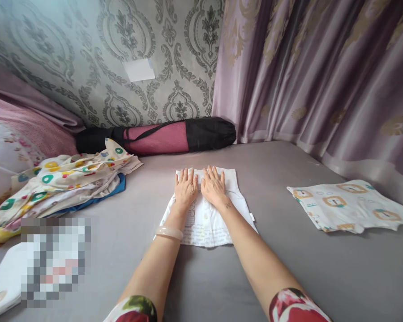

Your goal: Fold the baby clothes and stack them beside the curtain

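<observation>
A small white buttoned garment [206, 228] with printed text and a line drawing lies flat in front of me on the grey sheet. My left hand [186, 188] rests palm down on its upper left part, fingers stretched out and pointing away from me. Beside it, my right hand [213, 185] lies flat on the upper right part, fingers also straight. The thumbs are close to each other near the garment's middle. My forearms cover parts of its left and right sides. A small tag sticks out at the right edge.
A folded white garment with lion prints [336, 203] lies to the right. At left is a heap of patterned clothes [63, 176], with a white flat object [11, 273] nearer me. A pink and black roll bag [157, 137] lies along the wall; curtains [289, 67] hang at right.
</observation>
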A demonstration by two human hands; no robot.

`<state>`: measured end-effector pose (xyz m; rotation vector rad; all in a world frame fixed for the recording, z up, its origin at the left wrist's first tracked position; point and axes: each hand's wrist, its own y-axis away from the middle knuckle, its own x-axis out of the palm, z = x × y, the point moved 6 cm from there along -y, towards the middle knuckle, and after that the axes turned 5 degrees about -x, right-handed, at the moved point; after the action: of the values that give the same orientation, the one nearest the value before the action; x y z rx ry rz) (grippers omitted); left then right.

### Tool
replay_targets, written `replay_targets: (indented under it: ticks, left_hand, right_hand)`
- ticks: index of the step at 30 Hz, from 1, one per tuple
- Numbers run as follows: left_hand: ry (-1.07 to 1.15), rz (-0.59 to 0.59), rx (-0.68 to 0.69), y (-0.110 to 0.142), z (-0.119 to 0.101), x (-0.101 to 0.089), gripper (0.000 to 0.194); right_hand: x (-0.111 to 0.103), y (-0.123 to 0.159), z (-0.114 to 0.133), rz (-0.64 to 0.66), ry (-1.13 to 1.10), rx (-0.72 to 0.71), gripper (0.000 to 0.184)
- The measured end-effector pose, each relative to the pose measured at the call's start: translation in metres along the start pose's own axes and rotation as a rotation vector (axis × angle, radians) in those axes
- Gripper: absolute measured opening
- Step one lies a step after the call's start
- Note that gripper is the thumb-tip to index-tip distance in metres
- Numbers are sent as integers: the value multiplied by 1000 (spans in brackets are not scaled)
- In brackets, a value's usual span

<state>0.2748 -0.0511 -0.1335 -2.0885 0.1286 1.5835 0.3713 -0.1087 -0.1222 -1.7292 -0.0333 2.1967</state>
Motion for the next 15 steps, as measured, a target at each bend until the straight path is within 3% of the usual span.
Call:
replay_targets:
  ticks: [5, 11, 15]
  left_hand:
    - [-18, 191, 71, 1, -3, 10, 52]
    - [-18, 192, 61, 2, -3, 9, 53]
    - [1, 129, 61, 2, -3, 5, 51]
  right_hand:
    - [10, 1, -6, 73, -8, 47, 56]
    - [10, 1, -6, 69, -14, 49, 56]
    - [10, 0, -7, 64, -29, 52, 56]
